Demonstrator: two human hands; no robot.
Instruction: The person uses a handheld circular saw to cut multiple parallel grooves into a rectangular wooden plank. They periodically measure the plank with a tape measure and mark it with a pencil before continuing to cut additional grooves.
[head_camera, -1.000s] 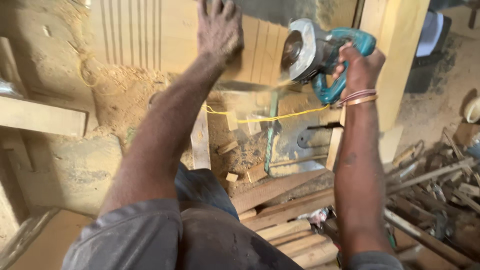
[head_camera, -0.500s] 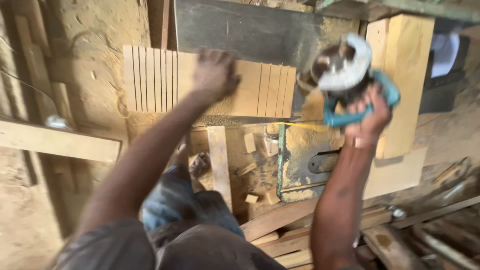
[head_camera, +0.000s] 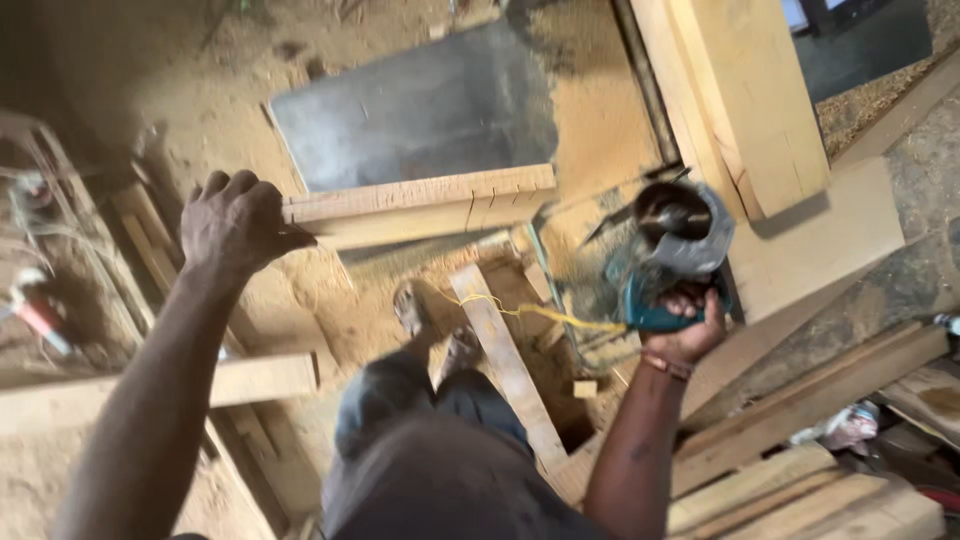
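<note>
Right hand (head_camera: 680, 325), nearest to camera, fingers wrapped around handle of teal circular saw (head_camera: 668, 262); arm bent upward, saw raised off work, right of grooved board (head_camera: 420, 205). Left hand (head_camera: 235, 220) clamps board's left end, arm stretched forward. Board's long axis runs left-right, grooved end toward saw. Grey metal sheet (head_camera: 420, 110) lies beyond board; thick timber beam (head_camera: 745, 95) beyond saw.

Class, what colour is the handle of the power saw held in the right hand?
Teal, on the power saw in the right hand; head view.
</note>
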